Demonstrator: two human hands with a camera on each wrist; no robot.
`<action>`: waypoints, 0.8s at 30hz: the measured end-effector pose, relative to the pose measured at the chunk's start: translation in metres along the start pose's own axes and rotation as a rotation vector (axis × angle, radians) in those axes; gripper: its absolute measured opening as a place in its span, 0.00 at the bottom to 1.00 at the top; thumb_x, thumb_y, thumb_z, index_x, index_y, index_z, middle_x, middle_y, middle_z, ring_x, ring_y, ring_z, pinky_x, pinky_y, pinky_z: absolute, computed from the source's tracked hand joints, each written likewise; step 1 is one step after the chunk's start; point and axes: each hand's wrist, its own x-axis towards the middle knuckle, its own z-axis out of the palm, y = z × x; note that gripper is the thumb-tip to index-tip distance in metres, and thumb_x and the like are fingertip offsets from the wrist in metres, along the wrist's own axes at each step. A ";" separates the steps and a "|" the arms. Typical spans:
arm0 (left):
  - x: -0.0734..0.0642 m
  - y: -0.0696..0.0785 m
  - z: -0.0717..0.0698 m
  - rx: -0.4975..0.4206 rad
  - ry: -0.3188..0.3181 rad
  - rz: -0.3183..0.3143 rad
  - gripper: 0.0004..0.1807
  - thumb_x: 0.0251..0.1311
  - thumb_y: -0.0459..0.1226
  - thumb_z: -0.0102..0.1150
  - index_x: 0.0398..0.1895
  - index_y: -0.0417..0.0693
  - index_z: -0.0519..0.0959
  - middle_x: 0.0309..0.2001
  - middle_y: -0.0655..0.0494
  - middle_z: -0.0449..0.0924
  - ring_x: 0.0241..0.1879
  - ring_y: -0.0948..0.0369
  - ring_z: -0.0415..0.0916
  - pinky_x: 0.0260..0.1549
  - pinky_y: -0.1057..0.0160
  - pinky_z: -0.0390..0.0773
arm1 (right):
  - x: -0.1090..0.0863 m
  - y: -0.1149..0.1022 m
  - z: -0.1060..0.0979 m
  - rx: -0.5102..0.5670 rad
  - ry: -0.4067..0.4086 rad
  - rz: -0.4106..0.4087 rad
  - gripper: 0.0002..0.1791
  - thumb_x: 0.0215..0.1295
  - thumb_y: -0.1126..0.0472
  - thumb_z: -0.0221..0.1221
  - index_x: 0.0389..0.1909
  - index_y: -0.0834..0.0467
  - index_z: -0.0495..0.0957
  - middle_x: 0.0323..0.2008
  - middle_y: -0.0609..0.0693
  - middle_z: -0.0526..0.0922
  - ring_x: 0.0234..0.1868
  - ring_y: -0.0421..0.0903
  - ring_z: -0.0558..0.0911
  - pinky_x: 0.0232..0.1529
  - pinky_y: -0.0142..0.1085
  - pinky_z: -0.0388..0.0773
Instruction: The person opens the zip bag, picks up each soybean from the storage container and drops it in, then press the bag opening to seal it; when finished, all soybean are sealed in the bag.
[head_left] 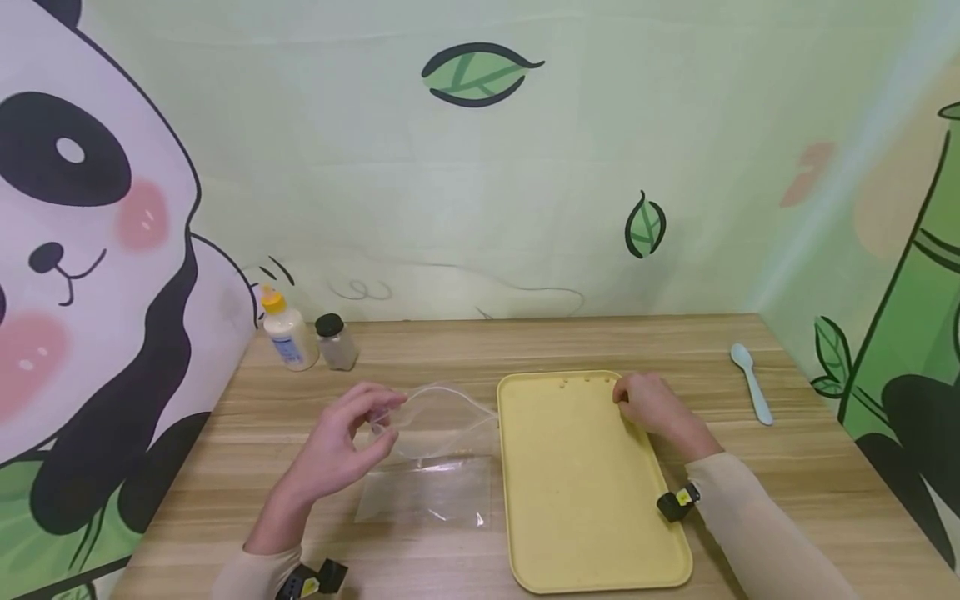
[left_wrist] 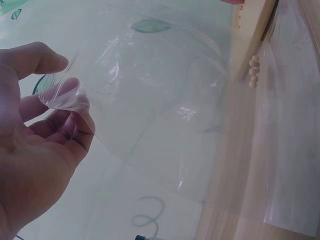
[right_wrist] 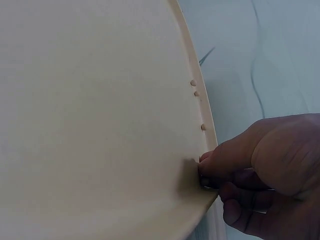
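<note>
Holding the edge of a clear bag (head_left: 427, 487), lower left of centre in the head frame, on curled fingers of the left hand (head_left: 341, 442), with thumb apart. Gripping a yellow tray (head_left: 585, 492), lower right of centre, by its upper-right corner with the right hand (head_left: 656, 407). Showing at least 3 small beads (right_wrist: 203, 127) along the tray's rim.

Wooden table (head_left: 427, 350) before a pale green backdrop (head_left: 375, 167). Far left: yellow-capped bottle (head_left: 294, 340), just beside a black-lidded jar (head_left: 339, 348). Far right: light blue spoon (head_left: 752, 385), bowl end farther. Backdrop print: panda (head_left: 90, 242) at left, bamboo (head_left: 915, 292) at right, leaves (head_left: 480, 75) between.
</note>
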 end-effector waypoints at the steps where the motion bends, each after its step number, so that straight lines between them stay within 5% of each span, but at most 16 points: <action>1: 0.000 0.000 0.000 0.000 -0.002 -0.001 0.23 0.50 0.21 0.64 0.52 0.39 0.78 0.46 0.50 0.78 0.40 0.58 0.77 0.42 0.69 0.80 | 0.000 0.000 0.000 0.000 0.000 0.001 0.05 0.55 0.68 0.60 0.31 0.60 0.84 0.34 0.55 0.86 0.37 0.53 0.82 0.40 0.49 0.80; 24: 0.000 0.000 0.001 0.004 0.009 -0.001 0.24 0.49 0.21 0.63 0.52 0.41 0.79 0.46 0.50 0.78 0.39 0.58 0.76 0.42 0.69 0.80 | -0.003 -0.005 -0.008 0.079 0.033 -0.012 0.06 0.60 0.68 0.59 0.35 0.64 0.84 0.34 0.55 0.86 0.35 0.48 0.81 0.40 0.45 0.81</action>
